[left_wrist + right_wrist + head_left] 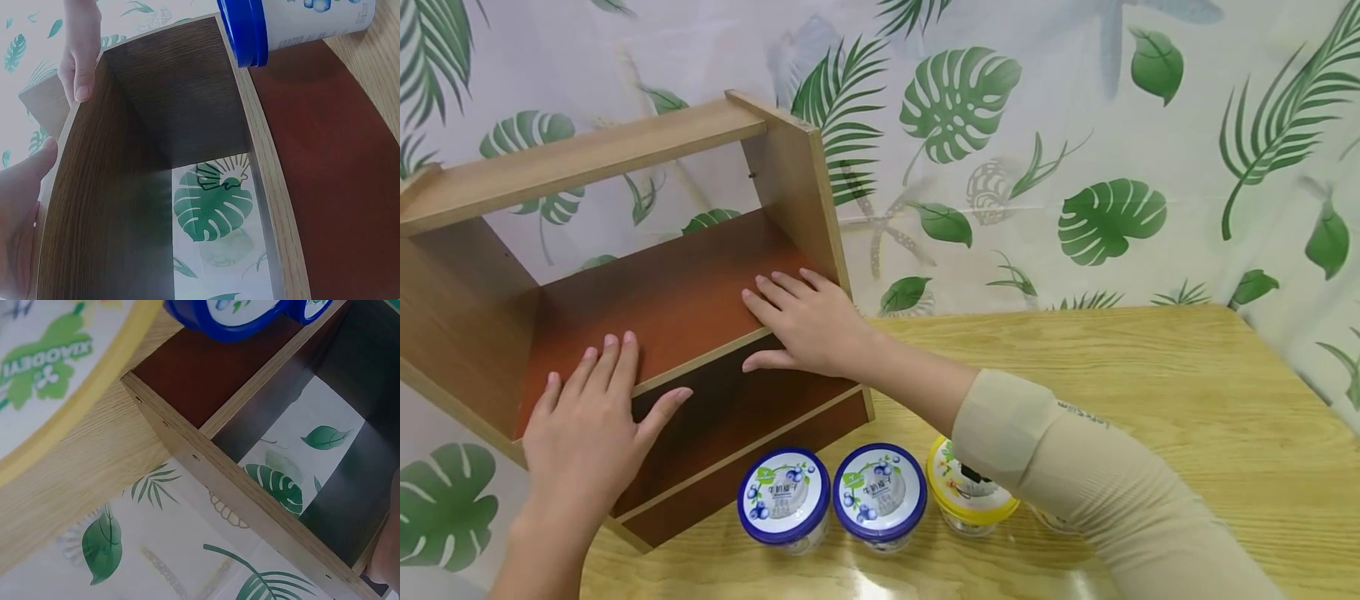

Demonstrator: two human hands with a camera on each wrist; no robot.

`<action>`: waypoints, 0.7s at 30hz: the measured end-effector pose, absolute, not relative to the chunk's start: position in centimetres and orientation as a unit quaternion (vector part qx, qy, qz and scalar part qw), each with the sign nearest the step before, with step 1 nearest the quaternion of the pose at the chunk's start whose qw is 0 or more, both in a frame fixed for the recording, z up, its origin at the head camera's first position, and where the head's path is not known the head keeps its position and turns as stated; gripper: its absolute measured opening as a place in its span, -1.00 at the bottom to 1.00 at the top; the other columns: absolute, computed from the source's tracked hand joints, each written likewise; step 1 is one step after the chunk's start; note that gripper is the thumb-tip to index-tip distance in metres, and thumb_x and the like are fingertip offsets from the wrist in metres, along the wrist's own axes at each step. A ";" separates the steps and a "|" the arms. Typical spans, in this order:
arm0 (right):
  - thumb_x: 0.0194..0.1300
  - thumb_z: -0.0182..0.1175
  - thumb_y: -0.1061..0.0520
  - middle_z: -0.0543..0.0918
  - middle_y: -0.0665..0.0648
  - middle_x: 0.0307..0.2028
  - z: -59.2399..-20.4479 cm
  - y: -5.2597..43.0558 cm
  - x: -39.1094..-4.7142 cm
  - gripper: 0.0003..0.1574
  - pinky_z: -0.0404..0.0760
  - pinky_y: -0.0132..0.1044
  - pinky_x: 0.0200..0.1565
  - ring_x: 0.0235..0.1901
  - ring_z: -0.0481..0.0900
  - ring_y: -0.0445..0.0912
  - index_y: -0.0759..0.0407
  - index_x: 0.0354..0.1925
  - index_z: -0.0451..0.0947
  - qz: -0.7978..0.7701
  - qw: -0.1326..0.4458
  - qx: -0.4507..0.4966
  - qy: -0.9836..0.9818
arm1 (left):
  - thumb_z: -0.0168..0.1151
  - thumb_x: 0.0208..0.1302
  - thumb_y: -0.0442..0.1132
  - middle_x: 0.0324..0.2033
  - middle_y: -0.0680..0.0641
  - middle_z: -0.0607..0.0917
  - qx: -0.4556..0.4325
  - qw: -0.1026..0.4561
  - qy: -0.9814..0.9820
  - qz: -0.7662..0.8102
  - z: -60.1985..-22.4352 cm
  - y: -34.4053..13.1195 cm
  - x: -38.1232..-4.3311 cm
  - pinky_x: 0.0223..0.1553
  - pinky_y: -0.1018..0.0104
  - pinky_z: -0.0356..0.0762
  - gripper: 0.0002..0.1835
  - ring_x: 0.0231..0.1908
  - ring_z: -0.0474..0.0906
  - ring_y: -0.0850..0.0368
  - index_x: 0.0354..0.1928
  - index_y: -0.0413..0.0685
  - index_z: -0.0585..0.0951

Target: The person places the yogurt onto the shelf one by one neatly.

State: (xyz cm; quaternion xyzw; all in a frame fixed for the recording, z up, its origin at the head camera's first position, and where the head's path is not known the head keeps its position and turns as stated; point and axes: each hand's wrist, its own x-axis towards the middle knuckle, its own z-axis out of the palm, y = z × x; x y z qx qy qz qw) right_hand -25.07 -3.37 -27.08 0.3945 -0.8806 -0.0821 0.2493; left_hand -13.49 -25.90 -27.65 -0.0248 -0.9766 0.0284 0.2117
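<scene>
The wooden shelf unit (700, 250) stands upright at the left of the table (1150, 400), its back open to the leaf-print backdrop (1037, 242). The left hand (587, 425) and the right hand (812, 325) both rest on the reddish middle board (655, 296); each grip is spread, fingers laid straight over the board and the thumb held apart at its front edge. Whether they press down or merely steady the unit, I cannot tell. As far as can be judged, the placing of the hands is done: the side panels, top rail and boards sit joined, and nothing visible hangs loose. No tub is in the compartments that show. Two blue-lidded tubs (783, 496) (880, 493) stand just beside the unit's front, with a yellow-lidded tub (955, 496) next to them and another container (1051, 522) mostly hidden by the right sleeve (1127, 483), so whatever work concerns these seems left undone
</scene>
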 end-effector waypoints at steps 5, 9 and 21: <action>0.21 -0.29 -0.61 0.29 0.09 0.36 -26.6 -4.0 -25.1 0.06 0.18 -0.02 0.35 0.36 0.22 -0.01 0.00 0.41 0.17 -0.084 0.215 0.382 -0.895 | -0.12 0.27 0.38 0.31 -0.38 0.26 -0.022 0.205 -0.978 0.032 -27.4 -25.9 -13.7 0.29 -0.27 0.02 -0.09 0.29 0.20 -0.34 0.39 -0.22 0.19; 0.22 -0.29 -0.60 0.30 0.10 0.36 -26.4 -4.6 -25.2 0.05 0.19 -0.05 0.35 0.36 0.24 0.00 0.00 0.40 0.19 -0.085 0.207 0.377 -0.899 | -0.09 0.28 0.35 0.29 -0.37 0.29 -0.028 0.208 -0.977 0.040 -27.3 -26.1 -13.9 0.25 -0.29 0.09 -0.13 0.28 0.22 -0.34 0.37 -0.20 0.24; 0.14 -0.20 -0.64 0.37 0.08 0.32 -26.2 -4.8 -26.1 0.07 0.25 -0.15 0.33 0.32 0.31 -0.04 -0.03 0.38 0.24 -0.081 0.214 0.384 -0.894 | 0.03 0.26 0.28 0.23 -0.37 0.38 -0.043 0.236 -0.970 0.042 -27.3 -26.4 -14.5 0.21 -0.25 0.20 -0.21 0.22 0.30 -0.34 0.31 -0.18 0.34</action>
